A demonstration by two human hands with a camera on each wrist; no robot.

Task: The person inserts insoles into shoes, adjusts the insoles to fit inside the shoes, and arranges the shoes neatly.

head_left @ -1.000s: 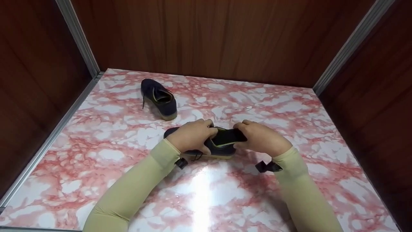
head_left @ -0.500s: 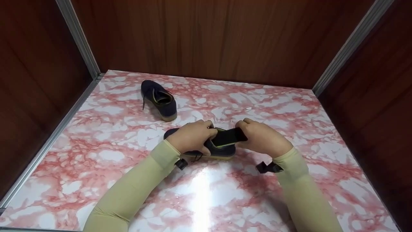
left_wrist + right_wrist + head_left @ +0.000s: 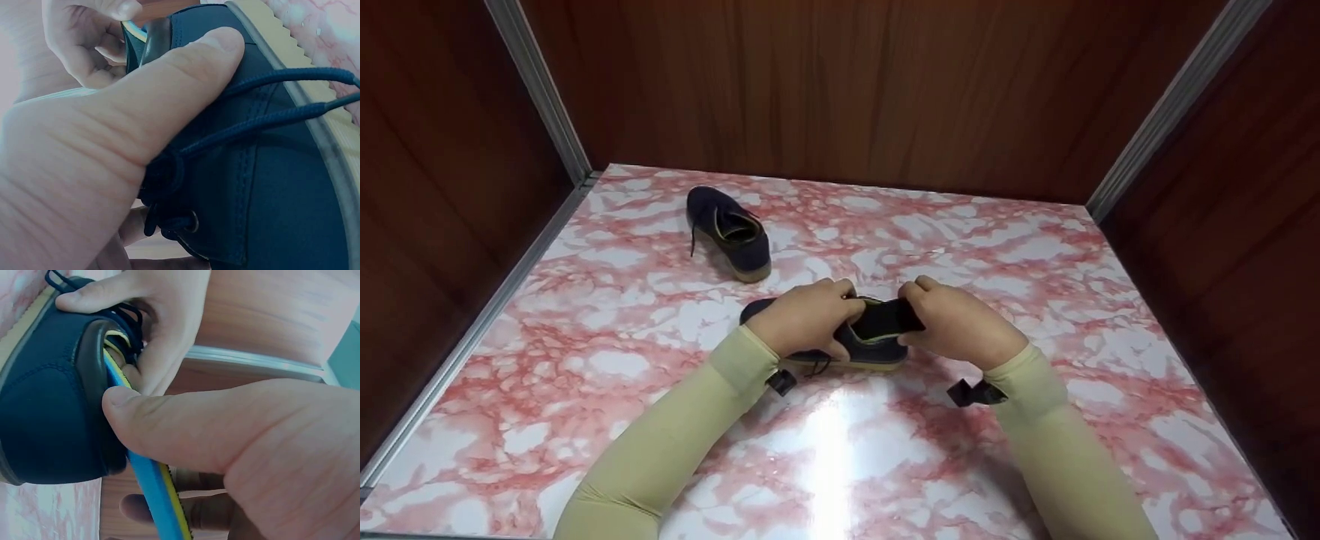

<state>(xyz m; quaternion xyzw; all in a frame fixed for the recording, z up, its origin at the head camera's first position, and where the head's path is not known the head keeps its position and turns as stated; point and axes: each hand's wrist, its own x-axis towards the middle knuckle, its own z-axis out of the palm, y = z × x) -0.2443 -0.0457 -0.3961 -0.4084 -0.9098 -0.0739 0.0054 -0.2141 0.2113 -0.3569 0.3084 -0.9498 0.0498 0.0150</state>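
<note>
Insole (image 3: 885, 319), black on top, is partly inside a dark blue lace-up shoe (image 3: 877, 355), and its back end sticks out past the heel, as seen from the head. That shoe is on a red and white marbled table (image 3: 532, 375), with its toe to the left. The person's left hand (image 3: 806, 319) grips the front part of the shoe, and the right hand (image 3: 964, 322) pinches the end of the insole. Another dark blue lace-up shoe (image 3: 746, 253) stands farther back on the left, well apart from both hands. Light yellow-green sleeves (image 3: 667, 427) cover the arms, and brown wood-look walls (image 3: 825, 90) stand around the table. From the left wrist, the left thumb presses flat on the side of the shoe, with two strands of dark blue lace (image 3: 281, 73) beside it. A cream sole (image 3: 275, 34) with a bumpy edge runs along the shoe. From the right wrist, the insole shows blue with a yellow edge. The right thumb lies on one side of it, close to the rim of the heel, and the fingers are on the other side.
</note>
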